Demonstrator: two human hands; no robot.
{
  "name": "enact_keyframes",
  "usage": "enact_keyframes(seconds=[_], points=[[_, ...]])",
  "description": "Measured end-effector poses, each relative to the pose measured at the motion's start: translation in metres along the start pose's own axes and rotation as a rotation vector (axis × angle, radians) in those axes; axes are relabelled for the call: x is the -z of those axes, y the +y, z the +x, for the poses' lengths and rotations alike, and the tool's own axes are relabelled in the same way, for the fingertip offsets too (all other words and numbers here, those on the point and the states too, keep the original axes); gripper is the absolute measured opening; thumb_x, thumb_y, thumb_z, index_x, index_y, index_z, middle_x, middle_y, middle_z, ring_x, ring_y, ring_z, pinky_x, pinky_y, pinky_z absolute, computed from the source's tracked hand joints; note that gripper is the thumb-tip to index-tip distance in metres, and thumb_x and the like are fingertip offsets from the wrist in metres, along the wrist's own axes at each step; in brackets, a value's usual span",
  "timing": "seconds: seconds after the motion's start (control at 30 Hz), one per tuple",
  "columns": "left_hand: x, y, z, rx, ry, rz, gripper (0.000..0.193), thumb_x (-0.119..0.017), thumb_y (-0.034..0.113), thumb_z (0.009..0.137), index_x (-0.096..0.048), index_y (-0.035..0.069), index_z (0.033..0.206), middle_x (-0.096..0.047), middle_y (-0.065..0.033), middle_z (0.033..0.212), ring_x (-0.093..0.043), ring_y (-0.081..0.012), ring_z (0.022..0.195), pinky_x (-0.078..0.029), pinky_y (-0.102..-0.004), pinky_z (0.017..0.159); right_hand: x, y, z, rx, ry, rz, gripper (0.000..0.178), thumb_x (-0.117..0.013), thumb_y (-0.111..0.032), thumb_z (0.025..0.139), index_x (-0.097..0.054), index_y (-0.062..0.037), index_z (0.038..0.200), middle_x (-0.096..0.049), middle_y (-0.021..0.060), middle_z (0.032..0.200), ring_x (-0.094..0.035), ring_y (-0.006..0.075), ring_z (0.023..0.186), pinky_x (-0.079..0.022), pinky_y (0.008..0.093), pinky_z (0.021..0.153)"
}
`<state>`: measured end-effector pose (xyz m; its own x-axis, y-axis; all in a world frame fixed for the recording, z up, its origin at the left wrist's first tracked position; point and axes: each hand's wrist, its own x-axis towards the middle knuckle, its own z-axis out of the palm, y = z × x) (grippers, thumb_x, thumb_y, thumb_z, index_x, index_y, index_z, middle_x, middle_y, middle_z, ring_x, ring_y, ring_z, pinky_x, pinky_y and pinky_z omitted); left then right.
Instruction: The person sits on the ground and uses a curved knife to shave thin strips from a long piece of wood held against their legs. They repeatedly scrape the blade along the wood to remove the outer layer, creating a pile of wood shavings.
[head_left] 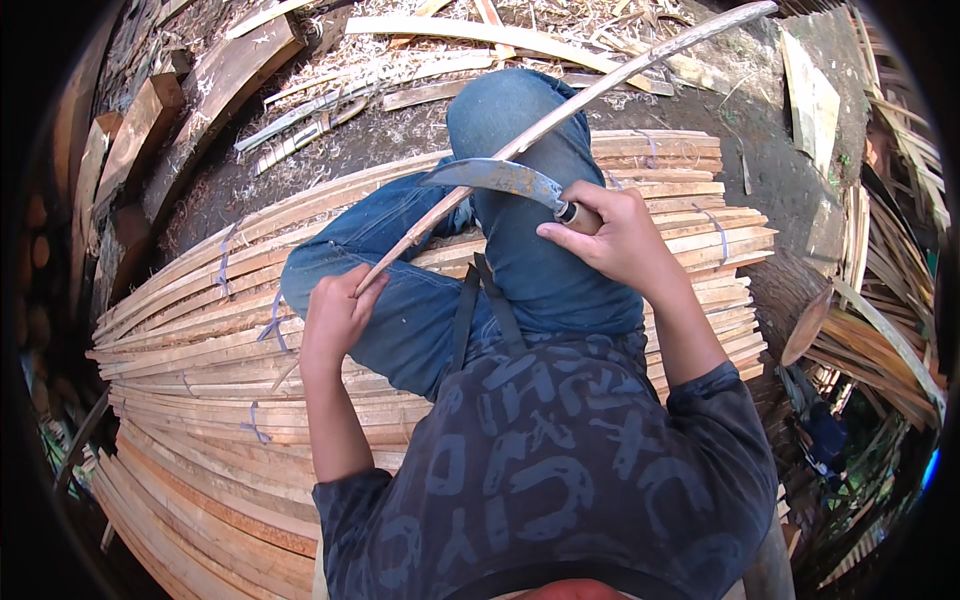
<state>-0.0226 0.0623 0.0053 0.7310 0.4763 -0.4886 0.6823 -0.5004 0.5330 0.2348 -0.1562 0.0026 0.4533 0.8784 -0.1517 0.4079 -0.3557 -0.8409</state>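
Observation:
My right hand point(610, 228) is closed round the wooden handle of a sickle point(505, 182). Its curved, rust-spotted blade points left and crosses the wooden stick near my raised knee; whether the edge touches the wood I cannot tell. The long, thin wooden stick point(610, 85) slants from the far right down to the near left, passing over my jeans. Near its lower end my left hand point(338, 310) grips it, fingers wrapped round, and the tip sticks out below the wrist.
Bundles of wooden strips point(200, 350) tied with purple string lie under and around my legs. Shavings and loose slats point(480, 30) cover the ground ahead. Thick timber pieces point(215, 90) stand at the far left. A cut log point(808, 325) and piled wood lie at the right.

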Motion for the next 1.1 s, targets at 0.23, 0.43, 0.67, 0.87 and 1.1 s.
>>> enact_keyframes(seconds=[0.23,0.43,0.67,0.87,1.1], points=[[0.000,-0.005,0.001,-0.010,-0.016,-0.032,0.027,-0.064,0.022,0.089,-0.059,0.000,0.076,-0.052,-0.0229,0.061,-0.048,-0.0437,0.059,-0.039,-0.0424,0.052,0.007,-0.004,0.006,-0.421,-0.240,0.601,0.022,-0.076,-0.015,0.082,-0.061,0.0019,0.084,-0.060,-0.0002,0.064,-0.056,0.0055,0.051,-0.043,0.0233,0.042],[0.000,-0.012,0.004,-0.041,-0.006,-0.025,0.029,-0.065,0.023,0.089,-0.058,0.000,0.074,-0.051,-0.0226,0.059,-0.049,-0.0434,0.058,-0.039,-0.0429,0.051,0.000,-0.005,0.007,-0.386,-0.185,0.647,0.020,-0.073,-0.016,0.085,-0.061,0.0002,0.086,-0.060,0.0000,0.066,-0.054,0.0036,0.051,-0.043,0.0212,0.042],[0.002,-0.011,0.012,-0.098,-0.001,0.023,0.028,-0.066,0.022,0.088,-0.057,0.000,0.073,-0.051,-0.0216,0.059,-0.049,-0.0431,0.058,-0.039,-0.0434,0.051,0.003,-0.001,0.003,-0.534,-0.488,1.056,0.018,-0.062,-0.021,0.094,-0.053,-0.0054,0.092,-0.048,-0.0021,0.054,-0.039,0.0034,0.040,-0.030,0.0206,0.038],[0.001,-0.023,0.016,-0.077,-0.072,-0.048,0.028,-0.065,0.020,0.088,-0.057,-0.002,0.072,-0.050,-0.0218,0.060,-0.043,-0.0428,0.058,-0.038,-0.0417,0.051,-0.001,0.005,0.000,-0.572,-0.129,1.128,0.025,-0.062,-0.025,0.095,-0.050,-0.0091,0.081,-0.036,-0.0058,0.050,-0.030,0.0035,0.039,-0.026,0.0221,0.036],[0.005,-0.036,0.006,0.009,-0.110,-0.070,0.028,-0.063,0.021,0.089,-0.058,-0.002,0.074,-0.049,-0.0211,0.060,-0.038,-0.0398,0.057,-0.037,-0.0404,0.051,0.050,0.033,-0.008,-0.382,0.116,1.081,0.043,-0.049,-0.033,0.101,-0.036,-0.0129,0.065,-0.030,-0.0039,0.047,-0.030,0.0058,0.035,-0.027,0.0227,0.032]])
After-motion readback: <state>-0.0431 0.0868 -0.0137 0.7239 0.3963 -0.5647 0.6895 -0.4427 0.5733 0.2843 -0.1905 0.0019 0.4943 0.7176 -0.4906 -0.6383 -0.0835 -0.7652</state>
